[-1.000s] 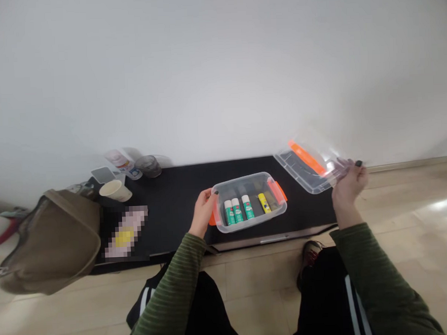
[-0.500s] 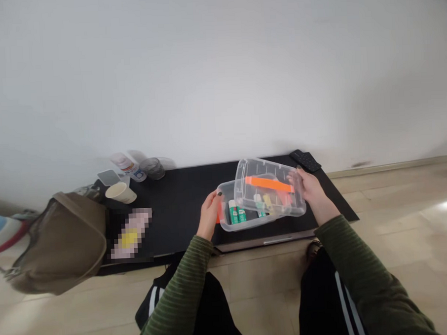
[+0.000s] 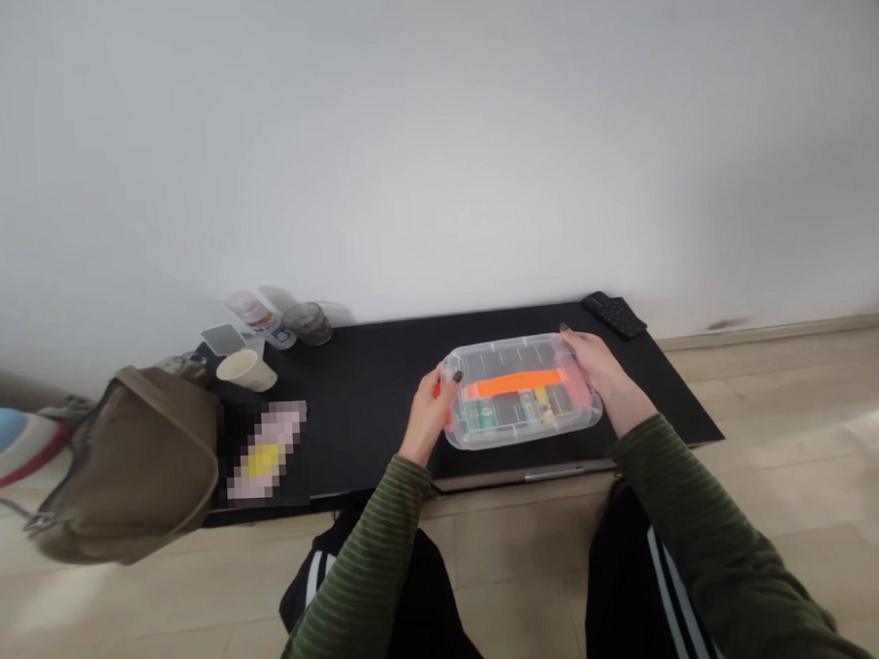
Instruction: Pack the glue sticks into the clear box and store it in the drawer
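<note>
A clear plastic storage box (image 3: 521, 433) with orange end latches is on the right half of the black tabletop. Its clear lid (image 3: 514, 358), with an orange handle (image 3: 515, 383), lies over the top. Through the plastic show green-labelled bottles (image 3: 481, 413) and a small yellow item (image 3: 544, 405), both blurred. My left hand (image 3: 429, 410) grips the left end, thumb on the lid's edge. My right hand (image 3: 600, 369) grips the right end, thumb at the far corner. Whether the latches are fastened I cannot tell.
On the black table (image 3: 384, 400) stand a paper cup (image 3: 247, 370), a spray can (image 3: 262, 323) and a dark glass (image 3: 309, 324) at the left. A brown bag (image 3: 140, 469) sits at the left end. A black keyboard (image 3: 614, 314) lies by the wall.
The lid was tilted above the box in my right hand, leaving the left part uncovered. It has come down and left, and now covers the box, with both hands at the ends.
</note>
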The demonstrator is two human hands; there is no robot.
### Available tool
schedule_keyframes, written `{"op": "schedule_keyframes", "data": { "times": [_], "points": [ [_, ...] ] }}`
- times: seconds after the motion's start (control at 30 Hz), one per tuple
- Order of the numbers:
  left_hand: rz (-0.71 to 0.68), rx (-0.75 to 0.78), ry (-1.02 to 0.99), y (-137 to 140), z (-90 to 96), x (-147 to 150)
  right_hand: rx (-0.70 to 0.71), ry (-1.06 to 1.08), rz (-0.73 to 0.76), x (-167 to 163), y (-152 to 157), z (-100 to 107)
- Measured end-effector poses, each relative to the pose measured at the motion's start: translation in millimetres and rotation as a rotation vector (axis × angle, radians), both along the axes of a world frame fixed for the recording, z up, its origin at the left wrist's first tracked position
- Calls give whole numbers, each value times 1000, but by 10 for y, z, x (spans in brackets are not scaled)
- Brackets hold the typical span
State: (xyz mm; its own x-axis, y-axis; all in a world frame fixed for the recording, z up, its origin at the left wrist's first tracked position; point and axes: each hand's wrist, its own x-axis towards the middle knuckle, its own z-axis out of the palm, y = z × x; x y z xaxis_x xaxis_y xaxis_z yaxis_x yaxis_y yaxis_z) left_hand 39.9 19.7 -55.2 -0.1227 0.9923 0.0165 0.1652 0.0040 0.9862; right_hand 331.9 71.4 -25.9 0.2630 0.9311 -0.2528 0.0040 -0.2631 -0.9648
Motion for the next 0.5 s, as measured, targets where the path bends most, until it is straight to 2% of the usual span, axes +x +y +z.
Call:
{"op": "schedule_keyframes", "data": {
  "times": [0.3,0.5],
  "points": [
    [-58,-58,-87,-1,33,25,104,-314,19,-57,-15,-86],
    [-74,-46,-147,-10,51,38,149,-369,13,-67,-34,-102]
  ]
}}
